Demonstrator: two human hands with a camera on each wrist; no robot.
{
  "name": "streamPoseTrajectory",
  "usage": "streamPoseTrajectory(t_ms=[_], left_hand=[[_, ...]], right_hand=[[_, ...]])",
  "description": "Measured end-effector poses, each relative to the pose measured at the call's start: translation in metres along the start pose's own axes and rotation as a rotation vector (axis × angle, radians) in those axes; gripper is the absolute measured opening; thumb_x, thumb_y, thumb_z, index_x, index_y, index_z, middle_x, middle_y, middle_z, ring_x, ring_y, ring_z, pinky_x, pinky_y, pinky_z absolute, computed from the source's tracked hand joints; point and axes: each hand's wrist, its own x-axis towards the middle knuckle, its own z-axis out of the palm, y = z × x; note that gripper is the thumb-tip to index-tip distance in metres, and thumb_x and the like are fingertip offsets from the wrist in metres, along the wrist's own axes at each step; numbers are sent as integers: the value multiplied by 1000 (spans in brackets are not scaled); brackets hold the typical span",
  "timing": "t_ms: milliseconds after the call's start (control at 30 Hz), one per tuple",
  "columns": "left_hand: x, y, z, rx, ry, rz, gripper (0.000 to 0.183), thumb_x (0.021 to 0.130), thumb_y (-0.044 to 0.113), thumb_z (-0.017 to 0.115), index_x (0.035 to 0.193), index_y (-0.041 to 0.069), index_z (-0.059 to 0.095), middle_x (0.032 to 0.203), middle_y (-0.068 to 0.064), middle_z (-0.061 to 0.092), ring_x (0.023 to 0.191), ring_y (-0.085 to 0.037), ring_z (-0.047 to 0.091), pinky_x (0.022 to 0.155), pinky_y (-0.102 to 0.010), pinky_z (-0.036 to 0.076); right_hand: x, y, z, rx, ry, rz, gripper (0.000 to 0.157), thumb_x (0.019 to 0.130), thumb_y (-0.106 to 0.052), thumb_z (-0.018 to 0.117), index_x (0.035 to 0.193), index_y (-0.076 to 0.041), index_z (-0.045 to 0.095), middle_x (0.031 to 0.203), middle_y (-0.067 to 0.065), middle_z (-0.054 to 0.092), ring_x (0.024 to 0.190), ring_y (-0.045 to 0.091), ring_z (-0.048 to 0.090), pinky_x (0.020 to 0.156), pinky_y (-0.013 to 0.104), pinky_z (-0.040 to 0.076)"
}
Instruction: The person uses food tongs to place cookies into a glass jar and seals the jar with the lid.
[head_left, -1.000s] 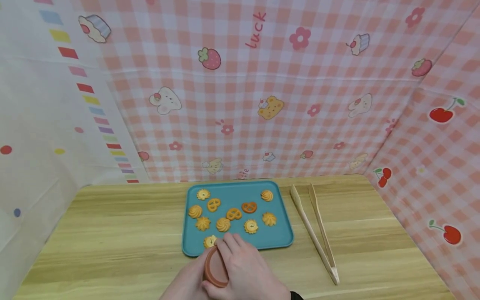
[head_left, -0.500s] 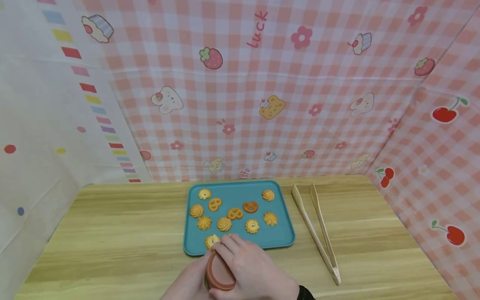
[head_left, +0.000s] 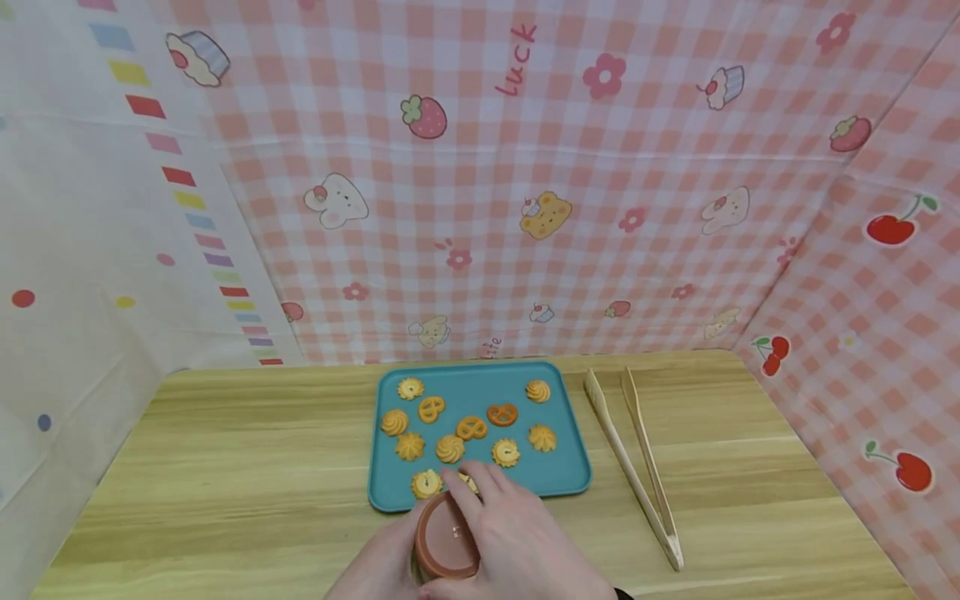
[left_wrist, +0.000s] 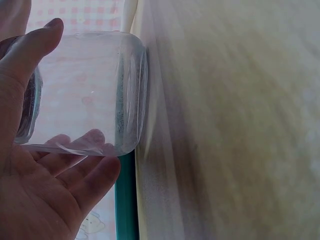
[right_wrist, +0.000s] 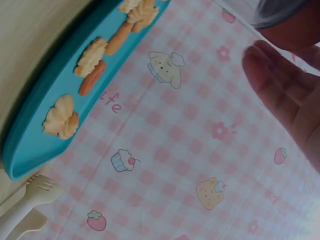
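Left hand [left_wrist: 47, 192] partly closed round clear jar [left_wrist: 85, 90], thumb on one side, fingers on the other. Right hand [head_left: 517, 533] half-curled at brown lid [head_left: 446, 542], fingers over the far and right part of the rim, thumb at the near side; how firm the grip, can't tell. Lid sits at the top of the jar; seated or loose, can't tell. Jar upright, at near edge of tray [head_left: 487, 379], mostly hidden by lid and hands in head view; whether its base touches the desk [head_left: 262, 467], can't tell. Dark wristband [head_left: 623, 594] at right wrist.

Tray teal, flat on desk, just beyond hands. On it: three pretzels [head_left: 502, 414], one darker, plus swirled, star-shaped and scalloped cookies [head_left: 450, 449], spread about; one scalloped one partly covered by right hand's fingers. Wooden tongs [head_left: 626, 457] right of tray, lying spread, tips away from person. Behind desk, pink checked cloth [head_left: 480, 167] with cartoon prints; white dotted cloth [head_left: 67, 208] at left.
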Motion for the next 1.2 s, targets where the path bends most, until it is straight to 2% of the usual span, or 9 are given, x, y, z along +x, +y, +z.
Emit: streamPoseTrajectory(t_ms=[100, 200, 467, 667, 833, 967, 1100, 1200], left_hand=[[0, 2, -2, -11, -10, -41, 89, 67, 62, 75, 144, 33, 39, 128, 16, 54, 112, -6, 54, 93, -32, 47], [0, 2, -3, -28, -19, -60, 90, 67, 62, 75, 144, 33, 39, 128, 17, 54, 113, -5, 54, 93, -32, 46], [1, -1, -1, -24, -10, 2, 82, 74, 52, 76, 144, 28, 42, 130, 12, 55, 113, -8, 54, 93, -32, 47], [0, -2, 0, -57, -4, 17, 83, 73, 49, 78, 145, 30, 40, 131, 13, 54, 114, -7, 54, 94, -31, 46], [0, -2, 0, -53, -4, 21, 88, 72, 54, 76, 148, 30, 37, 135, 12, 51, 118, -9, 52, 97, -33, 44], [0, -2, -1, -61, -24, 11, 88, 72, 55, 76, 146, 28, 39, 132, 12, 54, 116, -9, 53, 95, -33, 45], [-1, -1, -2, -68, -49, -18, 87, 72, 56, 76, 145, 25, 39, 126, 11, 57, 109, -7, 56, 92, -32, 47], [-1, -1, -3, -57, -52, -22, 87, 72, 56, 75, 145, 24, 39, 125, 10, 58, 108, -7, 56, 90, -31, 48]], right_hand=[[0, -3, 0, -24, 4, 34, 101, 73, -85, 45, 137, -8, 51, 123, 4, 51, 108, 18, 52, 84, 32, 50], [2, -5, 2, -42, 1, 27, 98, 72, -85, 45, 130, -7, 56, 117, 4, 53, 105, 17, 52, 83, 31, 50], [4, -5, 8, -46, 13, 11, 84, 72, -77, 56, 120, -9, 59, 112, 2, 55, 105, 15, 51, 83, 28, 50], [4, -2, 7, -33, -2, -23, 83, 73, -75, 58, 122, -9, 59, 114, 0, 55, 104, 15, 51, 86, 29, 48], [3, 5, 5, 61, -71, -63, 87, 77, -74, 54, 132, -7, 54, 123, -2, 52, 113, 14, 48, 93, 28, 45], [1, 12, 2, 173, -127, -74, 93, 79, -71, 56, 146, -8, 42, 135, -3, 47, 125, 14, 42, 99, 30, 42], [1, 16, 2, 242, -137, -98, 85, 79, -65, 61, 145, -15, 43, 136, -9, 44, 126, 10, 39, 100, 27, 39], [2, 17, 3, 234, -124, -126, 76, 80, -63, 61, 139, -18, 49, 133, -11, 45, 123, 7, 39, 99, 24, 39]])
